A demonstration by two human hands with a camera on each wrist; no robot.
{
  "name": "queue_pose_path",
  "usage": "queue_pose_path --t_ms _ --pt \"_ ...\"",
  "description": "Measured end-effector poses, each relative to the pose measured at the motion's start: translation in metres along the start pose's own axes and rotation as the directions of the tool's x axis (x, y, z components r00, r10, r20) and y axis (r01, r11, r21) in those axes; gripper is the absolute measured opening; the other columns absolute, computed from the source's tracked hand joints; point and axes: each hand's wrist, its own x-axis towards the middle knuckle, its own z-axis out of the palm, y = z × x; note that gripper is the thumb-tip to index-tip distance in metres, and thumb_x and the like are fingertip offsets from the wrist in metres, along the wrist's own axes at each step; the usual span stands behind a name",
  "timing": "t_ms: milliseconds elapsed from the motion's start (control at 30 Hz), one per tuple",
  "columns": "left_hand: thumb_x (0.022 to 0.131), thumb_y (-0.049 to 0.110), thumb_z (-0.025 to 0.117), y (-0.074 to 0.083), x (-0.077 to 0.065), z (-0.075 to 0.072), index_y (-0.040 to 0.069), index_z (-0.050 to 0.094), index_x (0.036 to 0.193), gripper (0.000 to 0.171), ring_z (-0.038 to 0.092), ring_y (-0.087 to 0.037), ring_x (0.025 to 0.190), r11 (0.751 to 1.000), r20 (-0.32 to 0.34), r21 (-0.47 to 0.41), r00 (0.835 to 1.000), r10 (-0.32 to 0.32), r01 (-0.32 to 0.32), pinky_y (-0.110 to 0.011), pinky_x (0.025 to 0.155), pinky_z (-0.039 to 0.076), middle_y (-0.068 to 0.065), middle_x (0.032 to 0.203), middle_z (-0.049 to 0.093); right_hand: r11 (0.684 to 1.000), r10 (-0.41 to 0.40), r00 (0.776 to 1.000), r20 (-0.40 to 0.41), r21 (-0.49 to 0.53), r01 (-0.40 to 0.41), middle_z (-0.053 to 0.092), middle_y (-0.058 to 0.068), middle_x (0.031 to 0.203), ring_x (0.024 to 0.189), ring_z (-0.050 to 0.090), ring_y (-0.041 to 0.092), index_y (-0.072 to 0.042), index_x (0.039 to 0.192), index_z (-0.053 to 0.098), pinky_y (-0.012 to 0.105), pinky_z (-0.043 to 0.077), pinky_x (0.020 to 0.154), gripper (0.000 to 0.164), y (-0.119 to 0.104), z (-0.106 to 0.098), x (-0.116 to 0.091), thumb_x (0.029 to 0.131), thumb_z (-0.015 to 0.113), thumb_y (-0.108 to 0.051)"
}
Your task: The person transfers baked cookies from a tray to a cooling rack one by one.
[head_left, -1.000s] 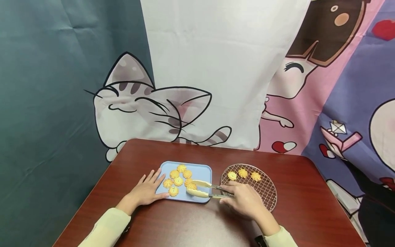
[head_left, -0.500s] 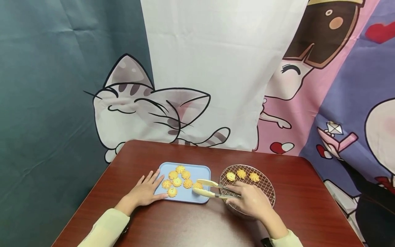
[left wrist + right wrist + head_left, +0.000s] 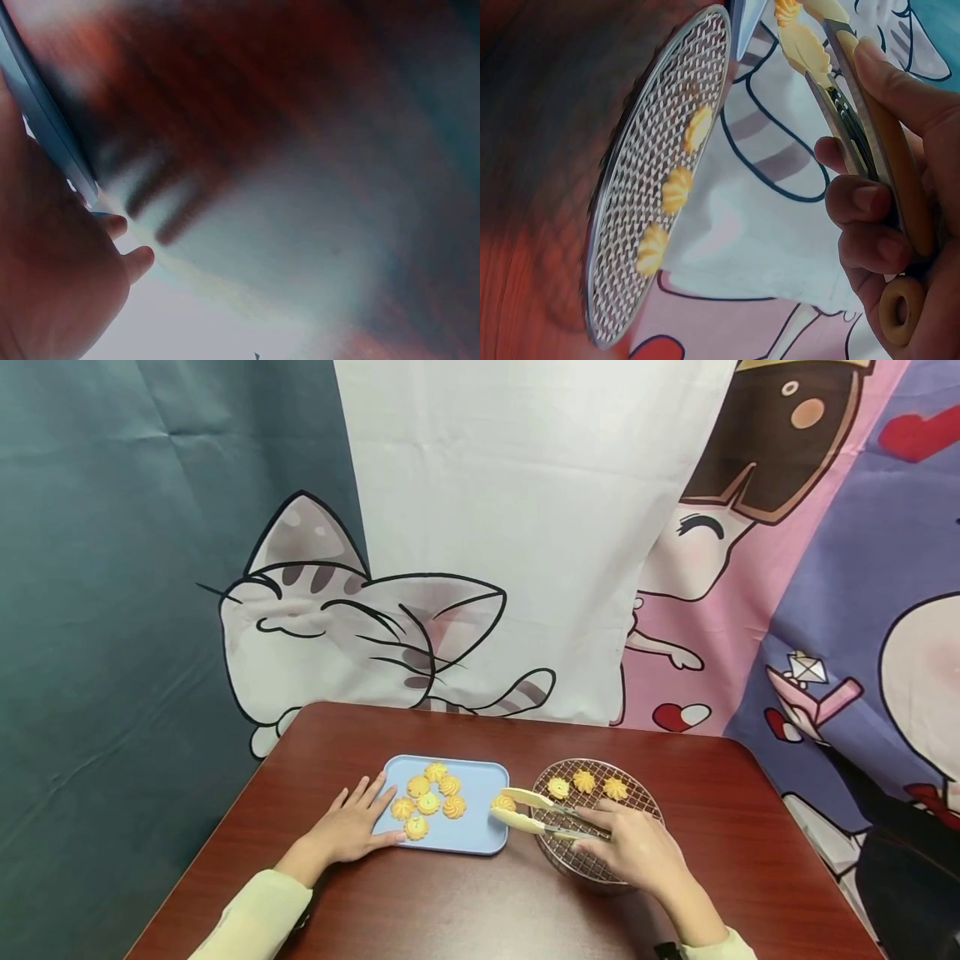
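Note:
My right hand (image 3: 637, 847) grips a pair of tongs (image 3: 551, 817) with pale yellow tips, thumb on one arm and fingers curled round the other in the right wrist view. A swirled butter cookie (image 3: 503, 802) is pinched between the tips, over the right edge of the blue tray (image 3: 472, 837). My left hand (image 3: 347, 828) has its fingers spread along the tray's left edge. Several golden cookies (image 3: 427, 803) lie grouped on the tray's left half. To the right, a round wire rack (image 3: 660, 180) bears three cookies (image 3: 584, 782) along its far side.
The dark red-brown table (image 3: 420, 910) runs back to a hanging cloth (image 3: 480, 527) printed with a cartoon cat. The rack's near part lies under my right hand and the tongs.
The tongs, with one cookie between their tips, have moved right from the group on the tray to its right edge. My left hand has stayed at the tray's left side.

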Motion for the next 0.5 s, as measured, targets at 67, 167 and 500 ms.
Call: queue_pose_path --t_ms 67,167,500 --pt "0.091 0.074 0.052 -0.001 0.001 0.001 0.009 0.037 0.157 0.094 0.021 -0.048 0.150 1.000 -0.002 -0.002 1.000 -0.001 0.001 -0.070 0.114 0.018 -0.018 0.167 0.021 1.000 0.004 1.000 -0.011 -0.009 -0.004 0.071 -0.008 0.100 0.071 0.066 0.011 -0.022 0.116 0.079 0.028 0.052 0.057 0.048 0.004 -0.001 -0.003 0.075 0.087 -0.045" --pt "0.091 0.075 0.051 -0.002 0.001 0.002 0.012 0.034 0.159 0.095 0.020 -0.046 0.151 1.000 0.009 0.004 1.000 -0.013 0.013 -0.069 0.116 0.017 -0.016 0.168 0.018 1.000 0.031 0.999 -0.012 -0.006 -0.031 0.071 -0.009 0.101 0.071 0.067 0.014 -0.023 0.116 0.079 0.029 0.051 0.056 0.048 0.009 -0.004 -0.007 0.075 0.088 -0.045" --pt "0.091 0.074 0.052 0.002 -0.001 -0.004 0.011 0.036 0.158 0.093 0.019 -0.046 0.152 1.000 0.027 0.015 0.999 -0.023 0.023 -0.068 0.116 0.018 -0.016 0.168 0.018 0.991 0.134 0.991 0.006 -0.005 -0.134 0.073 0.001 0.113 0.085 0.074 0.029 -0.023 0.118 0.078 0.044 0.056 0.063 0.048 0.021 -0.014 -0.020 0.076 0.087 -0.045"
